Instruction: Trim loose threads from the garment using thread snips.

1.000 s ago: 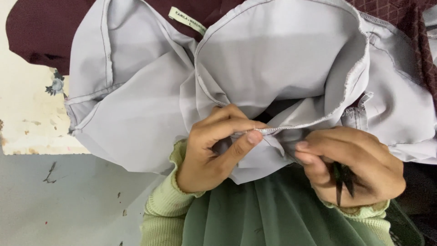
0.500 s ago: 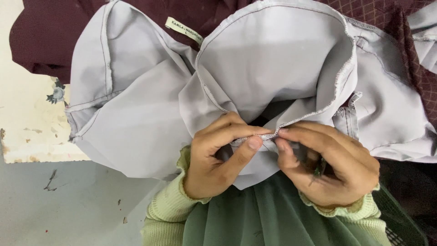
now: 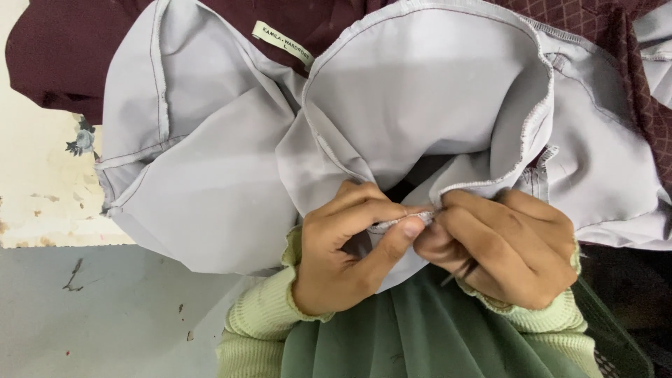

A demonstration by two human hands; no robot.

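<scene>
Grey lining (image 3: 420,105): I see its stitched edge pinched between my left hand (image 3: 350,259) and right hand (image 3: 507,248), cloth spreading above both.

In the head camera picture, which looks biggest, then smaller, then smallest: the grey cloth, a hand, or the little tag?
1. Grey garment lining, by far the largest.
2. Left hand and right hand look alike, so unranked.
3. Cream label, smallest.
</scene>
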